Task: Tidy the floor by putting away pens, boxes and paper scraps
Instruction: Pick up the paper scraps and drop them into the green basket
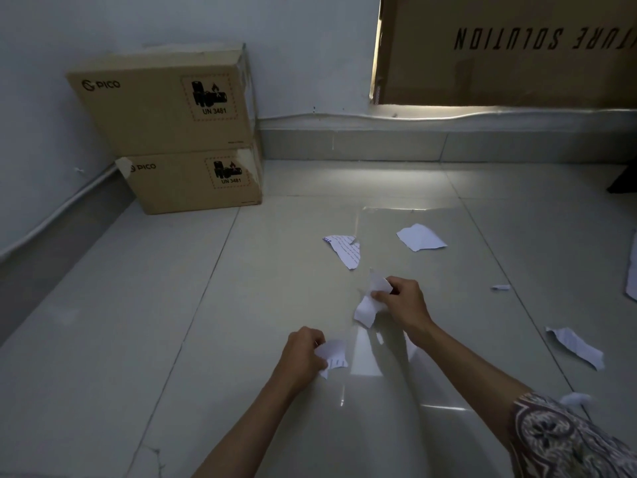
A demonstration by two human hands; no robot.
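My right hand (405,301) pinches a white paper scrap (370,307) just above the tiled floor. Nearer to me, my left hand (303,353) grips another torn scrap with printed lines (333,355). Loose scraps lie on the tiles: a printed one (345,250) beyond my right hand, a blank one (420,237) to its right, a tiny one (500,287), a long strip (575,346) at right, and a crumpled bit (574,398) by my right sleeve. Two stacked PICO cardboard boxes, upper (162,105) and lower (196,182), stand in the left corner.
A large cardboard sheet (510,50) leans against the far wall at upper right. A cable (51,219) runs along the left wall's base. A dark object (625,181) and a white sheet edge (633,267) show at the right border.
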